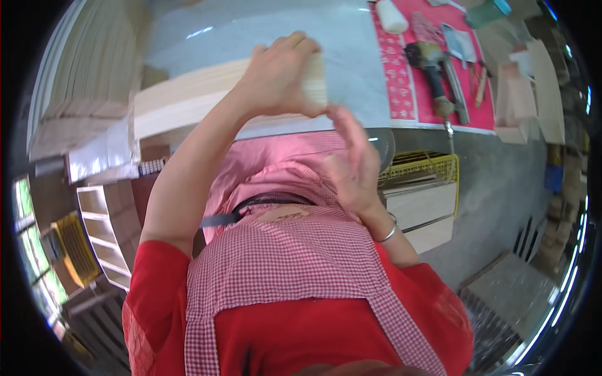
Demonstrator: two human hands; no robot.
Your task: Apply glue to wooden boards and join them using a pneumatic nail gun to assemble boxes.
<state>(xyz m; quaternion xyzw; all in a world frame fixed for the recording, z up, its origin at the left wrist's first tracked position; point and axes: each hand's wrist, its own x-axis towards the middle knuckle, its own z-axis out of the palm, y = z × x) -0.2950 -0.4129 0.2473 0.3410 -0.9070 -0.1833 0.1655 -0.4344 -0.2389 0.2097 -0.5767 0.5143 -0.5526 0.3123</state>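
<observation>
A stack of thin, pale wooden boards (182, 103) lies along the near side of the grey-blue table (338, 62). My left hand (279, 78) reaches over the right end of this stack. Its fingers bend over the far edge and its thumb comes down on the near side, so it grips the boards. Close to the same end, off the table's front edge, is my right hand (355, 166). It is open, its fingers stretched upward and their tips near my left thumb, and it holds nothing.
Tall stacks of boards (94, 62) stand at the left. A pink mat (464, 116) on the right bears a power tool (429, 69), a white roll (392, 17) and small tools. Beyond are wooden box parts (514, 103). A yellow crate (426, 164) with boards sits below the table edge.
</observation>
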